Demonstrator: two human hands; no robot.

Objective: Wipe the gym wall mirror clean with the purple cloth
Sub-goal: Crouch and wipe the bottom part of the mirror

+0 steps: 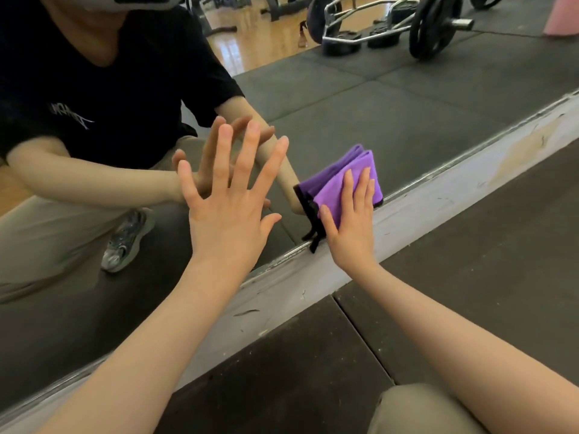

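The wall mirror (391,98) is bounded below by a scuffed white frame strip (438,195) running diagonally above dark floor mats (470,277), with broad glass left free above. The purple cloth (341,186), black-edged, is pressed flat near the mirror's bottom edge by the right hand (351,223), fingers straight, its long axis tilted up-right. The left hand (228,211) is held spread, fingers apart, before the glass.

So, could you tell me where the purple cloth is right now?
In the head view, the purple cloth sits right of centre, pressed flat against the mirror under the right hand, just above the white baseboard.
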